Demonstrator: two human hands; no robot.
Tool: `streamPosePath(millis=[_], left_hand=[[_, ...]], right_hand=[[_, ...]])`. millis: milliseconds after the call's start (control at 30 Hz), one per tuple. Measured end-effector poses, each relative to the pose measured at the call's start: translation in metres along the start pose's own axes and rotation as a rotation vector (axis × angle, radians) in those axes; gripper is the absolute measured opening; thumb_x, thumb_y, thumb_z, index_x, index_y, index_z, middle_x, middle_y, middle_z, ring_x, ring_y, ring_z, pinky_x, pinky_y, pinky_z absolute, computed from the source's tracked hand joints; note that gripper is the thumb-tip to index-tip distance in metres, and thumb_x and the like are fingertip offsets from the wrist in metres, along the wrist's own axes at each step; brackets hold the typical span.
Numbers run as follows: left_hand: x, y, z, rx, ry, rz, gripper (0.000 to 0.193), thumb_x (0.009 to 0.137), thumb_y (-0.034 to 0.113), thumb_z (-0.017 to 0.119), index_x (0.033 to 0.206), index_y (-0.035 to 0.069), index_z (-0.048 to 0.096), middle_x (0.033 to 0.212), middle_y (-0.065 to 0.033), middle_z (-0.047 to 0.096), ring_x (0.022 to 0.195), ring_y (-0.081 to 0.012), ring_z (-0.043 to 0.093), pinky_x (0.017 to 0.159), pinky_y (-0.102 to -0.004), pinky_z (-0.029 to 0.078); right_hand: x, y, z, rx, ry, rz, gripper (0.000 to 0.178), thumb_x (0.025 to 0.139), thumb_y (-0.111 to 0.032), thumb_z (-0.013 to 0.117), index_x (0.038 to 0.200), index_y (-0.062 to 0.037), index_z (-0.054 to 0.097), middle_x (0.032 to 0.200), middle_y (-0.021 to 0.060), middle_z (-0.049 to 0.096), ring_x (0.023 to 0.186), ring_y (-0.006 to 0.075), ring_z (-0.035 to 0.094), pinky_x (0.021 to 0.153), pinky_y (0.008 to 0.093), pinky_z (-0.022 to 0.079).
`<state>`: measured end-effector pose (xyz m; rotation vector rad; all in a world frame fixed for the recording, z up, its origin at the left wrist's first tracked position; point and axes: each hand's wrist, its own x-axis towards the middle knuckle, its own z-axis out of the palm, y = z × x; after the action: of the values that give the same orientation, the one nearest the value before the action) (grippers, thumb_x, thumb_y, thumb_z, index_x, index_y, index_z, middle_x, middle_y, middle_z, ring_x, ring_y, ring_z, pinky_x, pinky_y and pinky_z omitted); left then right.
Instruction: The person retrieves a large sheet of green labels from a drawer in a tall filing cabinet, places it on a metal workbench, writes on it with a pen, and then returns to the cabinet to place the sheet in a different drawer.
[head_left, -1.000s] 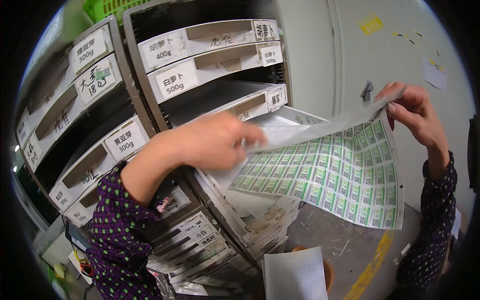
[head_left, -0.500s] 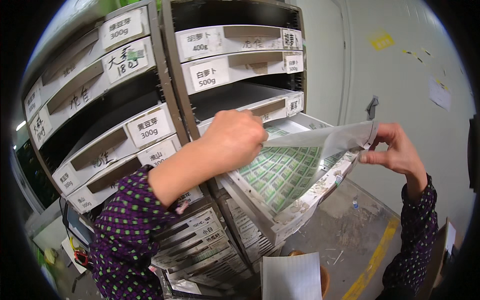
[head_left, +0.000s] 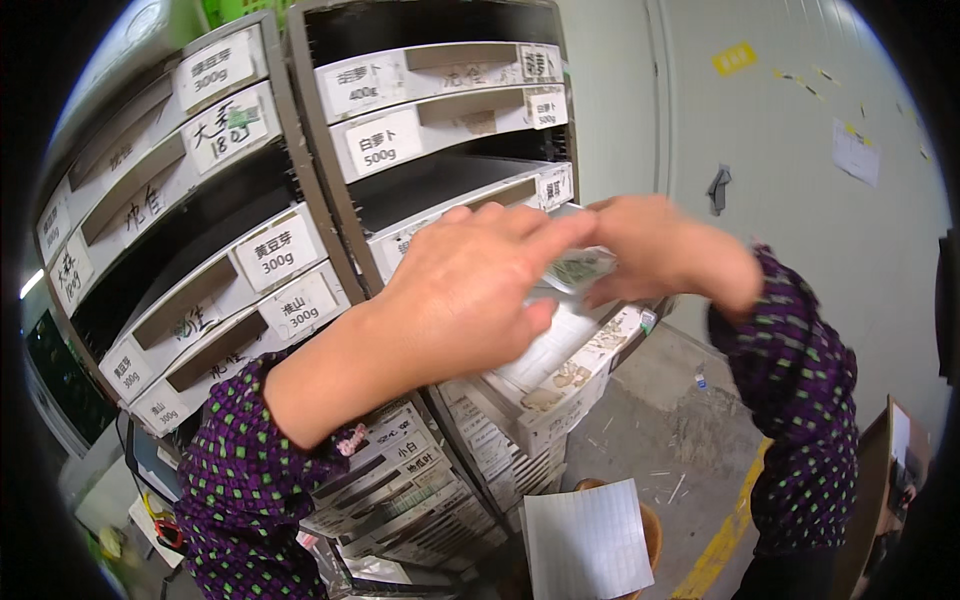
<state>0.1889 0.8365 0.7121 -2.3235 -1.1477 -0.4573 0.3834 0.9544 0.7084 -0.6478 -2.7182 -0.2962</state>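
Observation:
A shallow white drawer (head_left: pixel 580 385) is pulled out of the right-hand rack, with pale, faintly lined paper (head_left: pixel 535 362) lying in it. Over it my right hand (head_left: pixel 665 245), smeared by motion, grips a bent sheet of green printed labels (head_left: pixel 582 268), of which only a small part shows. My left hand (head_left: pixel 480 275) is close beside it, back of the hand upward. Its index finger reaches toward the right hand and its thumb stands apart, with nothing seen held. Both hands hide much of the sheet and the drawer's far end.
Two racks of labelled white drawers (head_left: pixel 290 310) stand at left and centre, some slots dark. Below the open drawer, a lined white sheet (head_left: pixel 590 540) lies over a round brown container (head_left: pixel 652 535). A yellow line (head_left: pixel 725 545) crosses the grey floor. A pale wall (head_left: pixel 800 250) rises at right.
My right hand has swung left and inward with the sheet, meeting my left hand above the drawer. The flat spread of green labels is gone from the drawer's near part; pale paper shows there.

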Motion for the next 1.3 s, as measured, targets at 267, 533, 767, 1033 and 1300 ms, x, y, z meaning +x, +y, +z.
streamPosePath(millis=[267, 533, 767, 1033, 1300], left_hand=[[-0.006, -0.025, 0.022, -0.155, -0.177, -0.116, 0.059, 0.073, 0.020, 0.067, 0.129, 0.007, 0.054, 0.121, -0.0163, 0.060, 0.100, -0.0364, 0.062, 0.087, -0.0428, 0.051], [-0.002, -0.050, 0.035, 0.070, -0.057, -0.187, 0.051, 0.074, 0.011, 0.068, 0.123, 0.005, 0.057, 0.096, -0.0184, 0.068, 0.084, -0.0372, 0.066, 0.072, -0.0439, 0.053], [0.005, -0.066, 0.042, 0.131, 0.067, -0.282, 0.033, 0.076, 0.011, 0.068, 0.109, 0.010, 0.064, 0.080, -0.0155, 0.068, 0.077, -0.0361, 0.066, 0.069, -0.0439, 0.053], [0.003, -0.073, 0.049, 0.057, 0.138, -0.295, 0.030, 0.075, 0.011, 0.069, 0.105, 0.012, 0.067, 0.081, -0.0135, 0.069, 0.079, -0.0352, 0.066, 0.069, -0.0436, 0.052], [0.005, -0.072, 0.047, 0.049, 0.132, -0.298, 0.029, 0.075, 0.008, 0.066, 0.104, 0.011, 0.067, 0.079, -0.0145, 0.068, 0.078, -0.0358, 0.066, 0.069, -0.0449, 0.052]], right_hand=[[-0.085, -0.109, -0.017, 1.314, -0.287, -0.678, 0.013, 0.091, -0.011, 0.066, 0.088, 0.0010, 0.071, 0.104, 0.0215, 0.068, 0.087, 0.0304, 0.069, 0.077, 0.0364, 0.055], [-0.010, -0.006, -0.014, 0.434, -0.170, -0.136, 0.024, 0.078, -0.018, 0.077, 0.098, -0.0049, 0.074, 0.087, 0.0102, 0.072, 0.077, 0.0206, 0.068, 0.069, 0.0319, 0.053], [0.029, -0.021, -0.007, 0.112, -0.399, -0.199, 0.040, 0.067, -0.026, 0.082, 0.099, -0.0051, 0.072, 0.090, 0.0129, 0.071, 0.082, 0.0283, 0.067, 0.075, 0.0384, 0.051], [0.025, -0.027, 0.000, 0.001, -0.250, -0.286, 0.029, 0.067, -0.016, 0.073, 0.095, -0.0047, 0.072, 0.083, 0.0107, 0.070, 0.078, 0.0296, 0.066, 0.071, 0.0388, 0.051], [0.039, -0.044, 0.000, -0.134, -0.392, -0.359, 0.034, 0.067, -0.020, 0.073, 0.097, -0.0030, 0.071, 0.091, 0.0141, 0.070, 0.080, 0.0323, 0.066, 0.072, 0.0389, 0.052]])
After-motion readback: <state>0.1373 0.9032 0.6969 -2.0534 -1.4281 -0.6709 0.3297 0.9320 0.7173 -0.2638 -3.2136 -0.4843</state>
